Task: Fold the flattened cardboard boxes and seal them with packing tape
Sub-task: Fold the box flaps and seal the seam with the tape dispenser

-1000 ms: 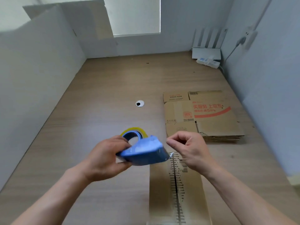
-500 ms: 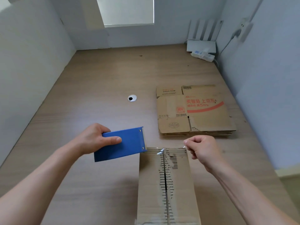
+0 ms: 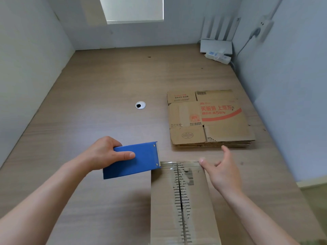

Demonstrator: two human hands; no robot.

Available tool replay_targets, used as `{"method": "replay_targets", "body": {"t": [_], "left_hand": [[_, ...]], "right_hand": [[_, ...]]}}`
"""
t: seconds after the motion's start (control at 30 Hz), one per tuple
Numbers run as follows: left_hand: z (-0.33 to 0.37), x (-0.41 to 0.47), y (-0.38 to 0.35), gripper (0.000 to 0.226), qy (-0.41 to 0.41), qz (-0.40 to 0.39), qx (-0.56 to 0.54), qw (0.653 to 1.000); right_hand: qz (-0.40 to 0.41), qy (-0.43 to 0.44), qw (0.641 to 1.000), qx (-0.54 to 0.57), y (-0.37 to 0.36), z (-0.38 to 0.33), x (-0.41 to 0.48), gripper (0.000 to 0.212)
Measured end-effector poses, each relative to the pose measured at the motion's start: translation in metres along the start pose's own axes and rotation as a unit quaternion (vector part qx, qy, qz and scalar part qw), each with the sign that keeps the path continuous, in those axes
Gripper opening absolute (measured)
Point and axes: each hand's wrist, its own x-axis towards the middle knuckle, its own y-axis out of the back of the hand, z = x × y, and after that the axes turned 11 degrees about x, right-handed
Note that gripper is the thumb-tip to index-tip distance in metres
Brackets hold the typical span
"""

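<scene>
- Left hand (image 3: pixel 104 152): grips flat blue tape dispenser (image 3: pixel 134 160), whose front end meets the far left corner of the folded brown cardboard box (image 3: pixel 164 200).
- Right hand (image 3: pixel 223 174): fingers spread and relaxed, thumb at the box's far right corner.
- Clear packing tape (image 3: pixel 169 167): over the box's top seam.
- Stack of flattened printed cardboard boxes (image 3: pixel 208 121): beyond, on the wooden table (image 3: pixel 106 82).
- Round silver cable grommet (image 3: pixel 140 105): left of the stack.

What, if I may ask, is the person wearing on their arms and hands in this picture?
Nothing worn shows. The left hand and right hand are bare, with no gloves, rings or watch visible. The left forearm and right forearm are bare too, with no sleeve in view down to the picture's edge.
</scene>
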Motion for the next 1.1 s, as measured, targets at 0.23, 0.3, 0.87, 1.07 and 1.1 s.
{"method": "replay_targets", "body": {"t": [0.23, 0.3, 0.87, 1.07, 1.1], "left_hand": [[0.001, 0.004, 0.001, 0.049, -0.013, -0.013, 0.011, 1.0], [-0.005, 0.001, 0.005, 0.049, -0.016, -0.019, 0.017, 1.0], [-0.024, -0.004, -0.046, 0.051, 0.077, 0.168, 0.362, 0.914], [-0.067, -0.015, -0.124, 0.034, 0.108, 0.174, 0.329, 0.922], [-0.071, -0.017, -0.136, 0.033, 0.127, 0.133, 0.324, 0.928]], "right_hand": [[-0.201, 0.291, 0.899, -0.257, -0.032, -0.012, -0.034, 0.078], [-0.219, 0.275, 0.885, -0.307, -0.034, -0.004, -0.031, 0.077], [-0.202, 0.268, 0.887, -0.318, -0.04, -0.002, -0.034, 0.076], [-0.201, 0.265, 0.89, -0.312, -0.039, -0.004, -0.035, 0.078], [-0.203, 0.266, 0.888, -0.316, -0.04, -0.004, -0.035, 0.078]]}}
